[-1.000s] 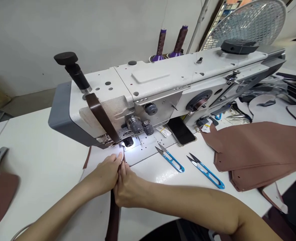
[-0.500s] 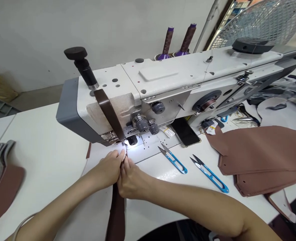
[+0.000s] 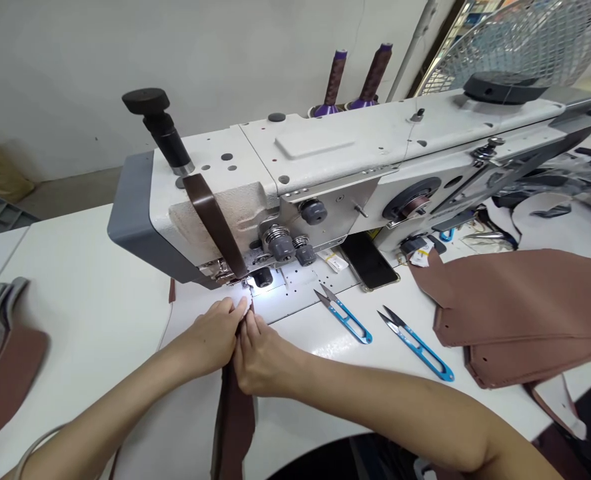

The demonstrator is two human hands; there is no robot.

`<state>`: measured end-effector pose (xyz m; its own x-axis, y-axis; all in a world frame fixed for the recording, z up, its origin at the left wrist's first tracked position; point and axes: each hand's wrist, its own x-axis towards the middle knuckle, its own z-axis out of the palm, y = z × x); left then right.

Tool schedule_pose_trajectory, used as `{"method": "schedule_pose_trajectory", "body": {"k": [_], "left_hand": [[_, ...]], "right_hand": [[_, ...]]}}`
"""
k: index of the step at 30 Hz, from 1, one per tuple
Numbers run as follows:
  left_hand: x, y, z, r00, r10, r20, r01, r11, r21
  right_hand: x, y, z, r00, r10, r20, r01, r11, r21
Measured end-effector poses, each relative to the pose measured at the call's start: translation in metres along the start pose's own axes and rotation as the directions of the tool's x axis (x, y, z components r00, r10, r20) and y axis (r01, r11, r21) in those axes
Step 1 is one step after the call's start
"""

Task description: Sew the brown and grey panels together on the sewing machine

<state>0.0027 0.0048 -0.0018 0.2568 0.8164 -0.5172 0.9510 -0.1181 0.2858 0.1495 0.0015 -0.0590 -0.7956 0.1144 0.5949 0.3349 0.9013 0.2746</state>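
Left hand and right hand pinching, partly hiding, one brown strip before a sewing machine, two snips in front of it, two spools behind, one phone beneath.

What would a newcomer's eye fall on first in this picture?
Probably the large white sewing machine, stretching across the middle. Just in front of its lit needle area, the person's hands meet, holding a brown piece of material. Two blue thread snips lie to their right.
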Motion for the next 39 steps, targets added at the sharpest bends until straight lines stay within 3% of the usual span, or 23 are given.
{"method": "schedule_pose_trajectory", "body": {"k": [7, 14, 23, 31, 39], "left_hand": [[-0.005, 0.0, 0.001, 1.0, -0.014, 0.016, 0.014, 1.0, 0.008], [0.001, -0.001, -0.002, 1.0, 0.021, 0.005, -0.021, 0.994, -0.103], [0.011, -0.005, 0.004, 0.998, -0.001, -0.07, -0.013, 0.981, -0.192], [0.008, -0.008, 0.004, 0.999, -0.025, -0.043, 0.013, 0.964, -0.265], [0.013, -0.007, 0.007, 0.993, -0.067, -0.096, 0.038, 0.96, -0.277]], "right_hand": [[-0.002, -0.002, -0.001, 0.998, -0.023, 0.064, 0.02, 0.999, 0.038], [-0.003, 0.0, 0.001, 0.996, -0.015, 0.086, 0.014, 1.0, 0.02], [-0.003, -0.001, 0.004, 0.999, 0.043, -0.013, -0.043, 0.999, -0.016], [-0.004, -0.002, 0.004, 0.999, 0.046, 0.029, -0.047, 0.999, 0.008], [-0.007, -0.008, 0.01, 0.994, 0.037, 0.101, -0.046, 0.996, 0.083]]}}
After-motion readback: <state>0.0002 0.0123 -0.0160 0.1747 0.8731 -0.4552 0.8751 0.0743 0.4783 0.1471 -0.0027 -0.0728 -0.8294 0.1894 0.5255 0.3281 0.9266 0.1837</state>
